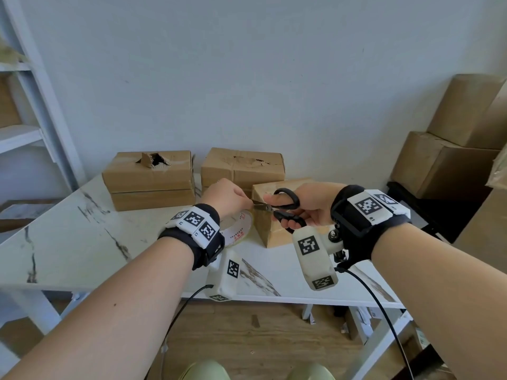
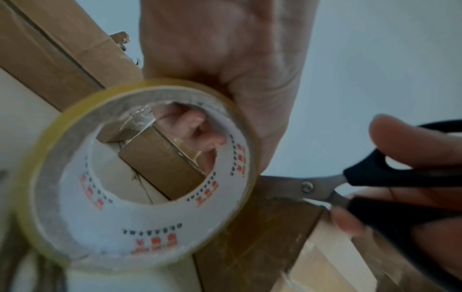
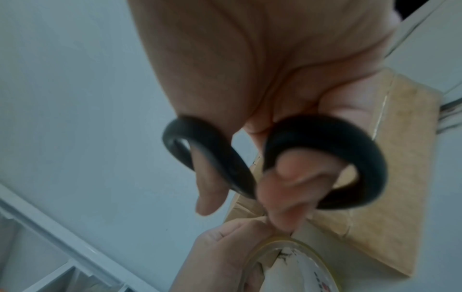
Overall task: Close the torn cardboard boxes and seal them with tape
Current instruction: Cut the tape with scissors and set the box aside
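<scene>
My left hand (image 1: pixel 242 202) grips a roll of clear tape (image 1: pixel 238 229) with fingers curled through its core (image 2: pixel 195 130). It hovers by the left edge of a small cardboard box (image 1: pixel 277 234) on the white marbled table (image 1: pixel 82 242). My right hand (image 1: pixel 285 212) holds black-handled scissors (image 1: pixel 288 205), thumb and fingers through the loops (image 3: pixel 325 164). The nearly closed blades (image 2: pixel 295 187) meet the left fingertips just above the roll (image 3: pixel 300 262). Two torn boxes stand behind: one with a ragged hole (image 1: pixel 151 179), one with a ripped top (image 1: pixel 242 165).
Large cardboard boxes (image 1: pixel 452 149) are stacked at the right against the wall. A white metal shelf (image 1: pixel 27 105) stands at the left. Cables hang from both wrist cameras over the table's front edge, above a wooden floor (image 1: pixel 247 338).
</scene>
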